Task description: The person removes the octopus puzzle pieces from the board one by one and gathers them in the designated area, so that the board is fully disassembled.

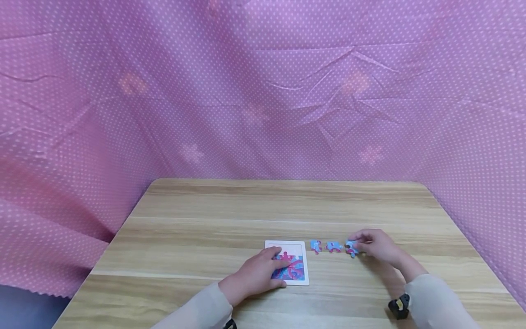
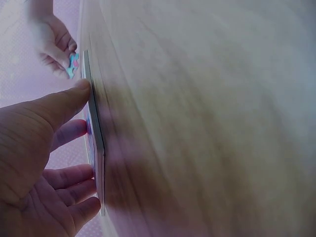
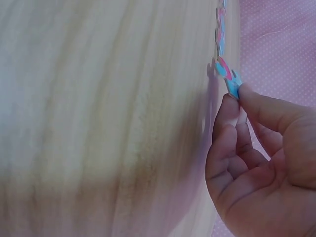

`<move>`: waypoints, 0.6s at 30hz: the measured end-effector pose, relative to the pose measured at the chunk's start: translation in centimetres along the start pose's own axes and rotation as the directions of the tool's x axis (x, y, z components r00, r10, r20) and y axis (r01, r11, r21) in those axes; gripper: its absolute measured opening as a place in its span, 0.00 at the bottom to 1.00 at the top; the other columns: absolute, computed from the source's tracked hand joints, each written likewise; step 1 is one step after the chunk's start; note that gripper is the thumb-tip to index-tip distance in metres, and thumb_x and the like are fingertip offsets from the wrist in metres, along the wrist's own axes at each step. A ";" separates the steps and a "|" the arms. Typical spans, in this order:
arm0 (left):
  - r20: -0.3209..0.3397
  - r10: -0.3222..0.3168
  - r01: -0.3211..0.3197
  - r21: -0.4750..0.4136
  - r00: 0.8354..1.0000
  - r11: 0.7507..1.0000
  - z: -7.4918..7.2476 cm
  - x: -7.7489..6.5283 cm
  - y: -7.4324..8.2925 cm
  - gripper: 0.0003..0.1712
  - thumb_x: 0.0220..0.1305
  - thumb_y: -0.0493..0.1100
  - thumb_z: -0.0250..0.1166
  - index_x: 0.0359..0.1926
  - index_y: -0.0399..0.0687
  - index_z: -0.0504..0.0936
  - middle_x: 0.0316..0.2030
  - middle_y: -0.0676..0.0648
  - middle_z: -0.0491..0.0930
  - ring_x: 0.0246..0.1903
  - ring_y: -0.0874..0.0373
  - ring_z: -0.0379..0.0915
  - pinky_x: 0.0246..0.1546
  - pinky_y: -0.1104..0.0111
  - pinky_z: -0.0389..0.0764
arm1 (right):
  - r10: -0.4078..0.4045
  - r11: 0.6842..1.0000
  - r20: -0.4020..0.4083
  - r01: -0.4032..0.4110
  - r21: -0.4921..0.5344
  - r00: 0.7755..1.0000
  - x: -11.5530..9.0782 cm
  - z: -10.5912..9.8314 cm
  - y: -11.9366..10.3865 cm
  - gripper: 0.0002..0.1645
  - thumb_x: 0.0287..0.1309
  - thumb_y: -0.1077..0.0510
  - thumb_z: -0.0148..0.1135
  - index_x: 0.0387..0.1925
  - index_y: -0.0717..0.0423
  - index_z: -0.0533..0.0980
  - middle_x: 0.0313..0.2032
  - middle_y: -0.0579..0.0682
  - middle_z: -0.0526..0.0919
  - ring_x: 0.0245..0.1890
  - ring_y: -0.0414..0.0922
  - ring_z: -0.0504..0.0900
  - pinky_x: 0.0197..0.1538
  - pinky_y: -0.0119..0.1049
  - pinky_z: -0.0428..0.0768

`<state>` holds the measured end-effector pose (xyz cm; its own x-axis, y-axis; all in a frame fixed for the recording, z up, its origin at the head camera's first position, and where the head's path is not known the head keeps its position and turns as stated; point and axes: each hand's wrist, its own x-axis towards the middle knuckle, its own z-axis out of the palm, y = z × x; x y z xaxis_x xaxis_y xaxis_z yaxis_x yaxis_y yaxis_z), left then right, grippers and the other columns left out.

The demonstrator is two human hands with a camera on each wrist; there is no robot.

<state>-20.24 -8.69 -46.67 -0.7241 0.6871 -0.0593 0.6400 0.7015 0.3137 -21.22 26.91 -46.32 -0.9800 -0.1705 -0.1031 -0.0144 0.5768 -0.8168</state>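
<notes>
The right hand [image 1: 376, 247] pinches a puzzle piece [image 3: 229, 76], seemingly by its edge; the left hand [image 1: 258, 273], fingers spread, should hold the puzzle board [image 1: 305, 265] steady.

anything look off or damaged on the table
Nothing stands out as spilled or damaged. The puzzle board lies flat under the left hand; two loose pieces sit beside it. The piece pinched by the right hand is tilted, seemingly just from handling.
</notes>
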 end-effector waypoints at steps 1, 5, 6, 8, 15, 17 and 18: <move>-0.001 0.001 -0.001 0.000 1.000 1.000 0.0 0.0 0.0 0.30 0.57 0.58 0.67 0.60 0.59 0.77 0.65 0.42 0.64 0.65 0.47 0.59 0.61 0.57 0.66 | 0.003 1.000 -0.002 -0.003 -0.007 1.000 0.0 0.0 0.0 0.12 0.57 0.64 0.64 0.43 0.64 0.80 0.34 0.51 0.82 0.33 0.44 0.78 0.31 0.35 0.79; 0.000 -0.002 0.002 0.002 1.000 1.000 0.0 0.0 0.0 0.30 0.57 0.58 0.67 0.60 0.59 0.77 0.65 0.42 0.64 0.65 0.47 0.59 0.61 0.57 0.66 | 0.006 0.999 -0.021 -0.007 -0.048 1.000 0.0 -0.1 0.0 0.10 0.56 0.64 0.65 0.41 0.63 0.80 0.31 0.49 0.81 0.32 0.44 0.77 0.30 0.34 0.79; 0.001 -0.003 0.003 0.001 1.000 1.000 0.0 0.0 0.0 0.30 0.58 0.58 0.67 0.61 0.59 0.77 0.65 0.42 0.64 0.65 0.47 0.59 0.61 0.57 0.66 | 0.002 0.998 -0.028 -0.004 -0.067 1.000 0.0 -0.1 0.0 0.10 0.55 0.64 0.65 0.40 0.62 0.81 0.31 0.49 0.80 0.31 0.44 0.77 0.30 0.33 0.78; 0.001 -0.001 0.001 0.002 1.000 1.000 0.0 0.0 0.0 0.30 0.58 0.58 0.67 0.61 0.59 0.77 0.65 0.42 0.64 0.65 0.47 0.59 0.61 0.57 0.65 | -0.005 0.995 -0.045 0.000 -0.098 0.999 0.0 0.0 0.1 0.09 0.54 0.64 0.66 0.39 0.62 0.81 0.30 0.48 0.81 0.30 0.44 0.76 0.30 0.33 0.77; 0.016 -0.012 0.012 -0.009 1.000 1.000 -0.1 0.0 0.1 0.30 0.58 0.59 0.67 0.61 0.61 0.76 0.66 0.43 0.63 0.65 0.47 0.58 0.62 0.57 0.65 | -0.018 0.979 -0.116 -0.006 -0.203 0.993 0.2 0.2 0.2 0.09 0.51 0.63 0.69 0.36 0.61 0.81 0.28 0.46 0.82 0.28 0.43 0.77 0.32 0.35 0.75; 0.018 -0.016 0.016 -0.012 1.000 1.000 -0.1 0.0 0.1 0.30 0.58 0.59 0.67 0.61 0.61 0.76 0.66 0.43 0.63 0.65 0.48 0.58 0.62 0.56 0.65 | -0.008 0.978 -0.131 -0.020 -0.209 0.991 0.2 0.2 0.2 0.09 0.50 0.63 0.69 0.35 0.62 0.81 0.28 0.46 0.82 0.28 0.42 0.77 0.32 0.35 0.75; 0.019 -0.016 0.017 -0.014 1.000 1.000 -0.1 0.0 0.1 0.30 0.58 0.59 0.67 0.61 0.61 0.76 0.66 0.43 0.63 0.65 0.48 0.58 0.62 0.57 0.65 | -0.003 0.978 -0.139 -0.026 -0.209 0.990 0.3 0.2 0.2 0.09 0.50 0.63 0.69 0.35 0.62 0.81 0.28 0.46 0.82 0.28 0.42 0.77 0.32 0.35 0.75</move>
<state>-20.21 -8.65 -46.58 -0.7295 0.6790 -0.0820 0.6242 0.7100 0.3260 -21.44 26.84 -46.64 -0.9980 -0.0597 -0.0208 -0.0299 0.7352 -0.6772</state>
